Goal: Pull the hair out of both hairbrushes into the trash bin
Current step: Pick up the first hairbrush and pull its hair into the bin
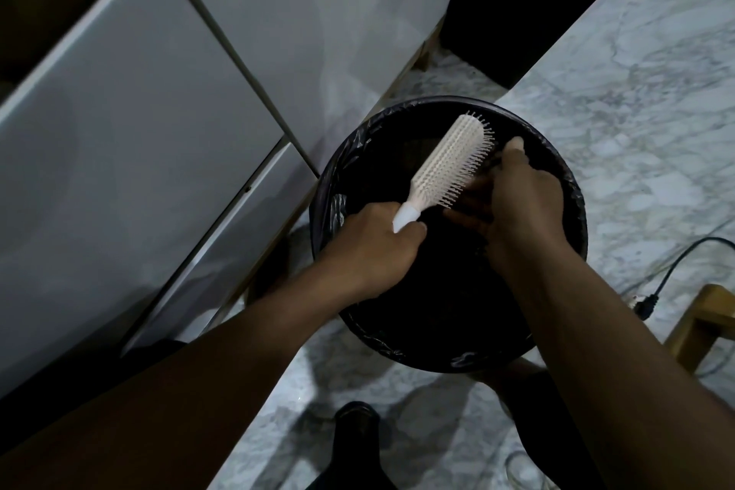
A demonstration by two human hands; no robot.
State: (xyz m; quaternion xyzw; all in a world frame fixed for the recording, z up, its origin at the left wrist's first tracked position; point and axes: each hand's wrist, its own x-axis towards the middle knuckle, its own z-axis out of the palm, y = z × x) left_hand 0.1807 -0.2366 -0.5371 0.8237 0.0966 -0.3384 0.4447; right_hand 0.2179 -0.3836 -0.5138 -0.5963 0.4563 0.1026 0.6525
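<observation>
A white hairbrush [445, 163] is held over the round trash bin [572, 187], which is lined with a black bag. My left hand [378, 247] is shut on the brush's handle, with the bristles turned to the right. My right hand [517, 203] is against the bristle side, thumb up near the brush's tip and fingers curled under the bristles. Dark strands show between thumb and bristles; whether the fingers pinch hair is hard to tell in the dim light. Only one brush is in view.
A white cabinet [139, 131] stands at the left of the bin. The floor is marble tile [636, 111]. A black cable with a plug [652, 294] lies at the right, beside a wooden furniture leg [700, 326]. A dark shoe [354, 434] is below the bin.
</observation>
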